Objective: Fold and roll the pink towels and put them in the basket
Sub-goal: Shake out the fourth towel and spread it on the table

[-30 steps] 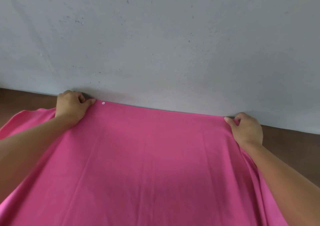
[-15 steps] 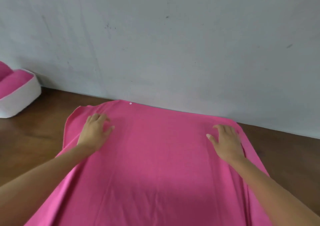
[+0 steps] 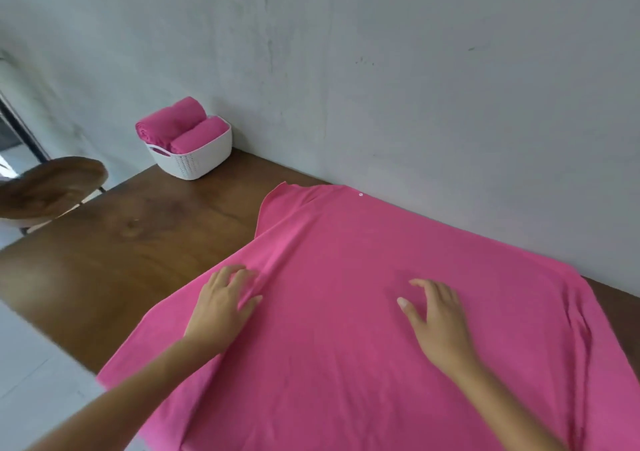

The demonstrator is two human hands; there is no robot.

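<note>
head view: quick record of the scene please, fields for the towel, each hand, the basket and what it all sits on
item: pink towel spread flat, far edge at the wall, a crease on its left part
left: left hand flat on the towel, fingers straight
right: right hand flat on the towel, fingers spread
container: white basket at the far left corner, holding two rolled towels
surface: wooden table
nearby: wooden seat left of the table
</note>
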